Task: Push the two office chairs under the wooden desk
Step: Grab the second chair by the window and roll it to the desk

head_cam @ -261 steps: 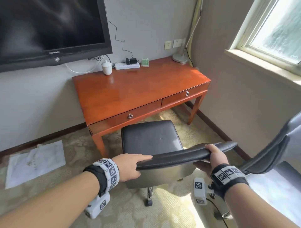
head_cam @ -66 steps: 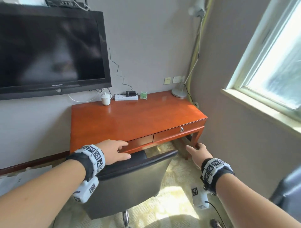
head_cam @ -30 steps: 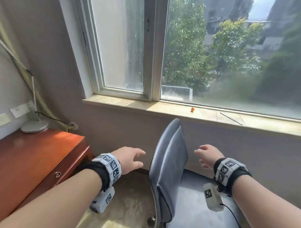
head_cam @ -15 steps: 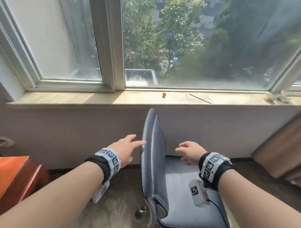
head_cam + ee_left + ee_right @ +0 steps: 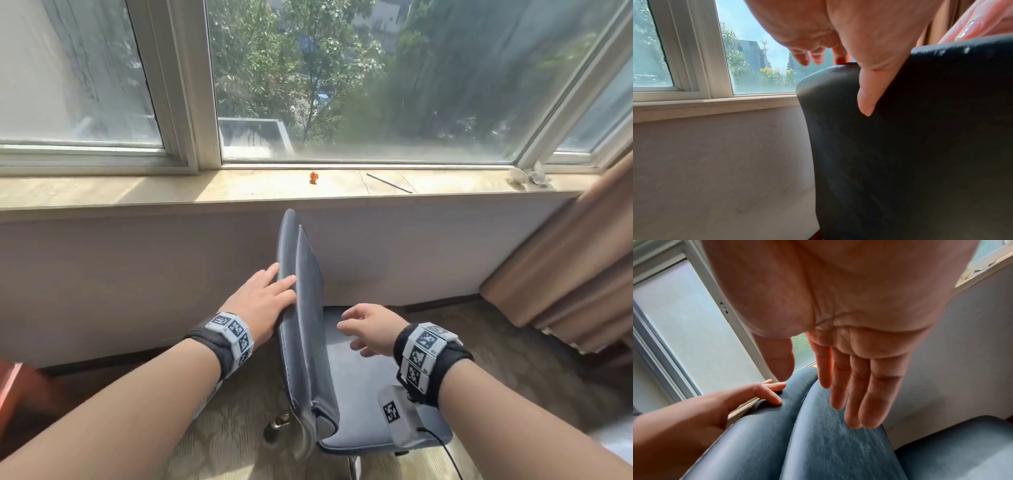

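Note:
A grey-blue office chair stands side-on below the window, its backrest (image 5: pixel 305 308) edge-on to me and its seat (image 5: pixel 359 394) to the right. My left hand (image 5: pixel 260 301) lies against the rear face of the backrest near the top, fingers straight. In the left wrist view the thumb (image 5: pixel 869 91) rests flat on the dark backrest (image 5: pixel 900 162). My right hand (image 5: pixel 370 329) hovers above the seat, just in front of the backrest, fingers relaxed and holding nothing. The right wrist view shows its fingers (image 5: pixel 849 386) close above the backrest (image 5: pixel 818 443). A corner of the wooden desk (image 5: pixel 13 387) shows at lower left.
The wall and stone window sill (image 5: pixel 171 188) stand right behind the chair, with a small orange item (image 5: pixel 314 177) on the sill. A brown curtain (image 5: pixel 565 274) hangs at the right. One caster (image 5: pixel 274 426) rests on patterned carpet.
My view has swung from the desk and the first chair to the second chair by the window. My left hand has reached forward onto its backrest, and the right hand has moved over the seat.

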The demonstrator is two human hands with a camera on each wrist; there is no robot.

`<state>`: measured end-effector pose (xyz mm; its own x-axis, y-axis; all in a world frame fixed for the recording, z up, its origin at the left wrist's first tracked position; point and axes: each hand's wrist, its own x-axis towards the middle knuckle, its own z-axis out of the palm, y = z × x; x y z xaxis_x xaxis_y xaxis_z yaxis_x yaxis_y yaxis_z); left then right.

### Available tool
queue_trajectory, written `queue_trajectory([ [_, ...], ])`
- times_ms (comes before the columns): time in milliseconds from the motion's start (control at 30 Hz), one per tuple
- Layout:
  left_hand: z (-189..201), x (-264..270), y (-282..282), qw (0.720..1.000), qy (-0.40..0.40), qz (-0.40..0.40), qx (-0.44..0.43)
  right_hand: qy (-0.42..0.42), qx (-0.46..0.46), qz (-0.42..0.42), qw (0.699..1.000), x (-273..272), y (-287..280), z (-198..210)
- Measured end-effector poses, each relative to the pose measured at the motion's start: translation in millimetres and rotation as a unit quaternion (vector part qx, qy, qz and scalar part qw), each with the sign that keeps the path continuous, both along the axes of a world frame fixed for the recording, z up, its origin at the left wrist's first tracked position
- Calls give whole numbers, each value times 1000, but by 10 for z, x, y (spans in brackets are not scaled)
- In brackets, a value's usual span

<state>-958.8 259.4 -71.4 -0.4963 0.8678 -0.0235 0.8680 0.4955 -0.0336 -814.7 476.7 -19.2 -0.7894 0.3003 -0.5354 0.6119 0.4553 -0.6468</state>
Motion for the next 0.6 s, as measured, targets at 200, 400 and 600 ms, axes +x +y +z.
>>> queue_trajectory([
  [200,-6,94,-74,999,27,-31,31,0,15,8,1000,127,-16,30],
  [400,-39,540,-119,995,22,-38,90,-15,9,22,1000,387,-29,3],
  [600,-86,1147,-117,997,15,-25,71,-13,21,73,997,758,-17,10],
])
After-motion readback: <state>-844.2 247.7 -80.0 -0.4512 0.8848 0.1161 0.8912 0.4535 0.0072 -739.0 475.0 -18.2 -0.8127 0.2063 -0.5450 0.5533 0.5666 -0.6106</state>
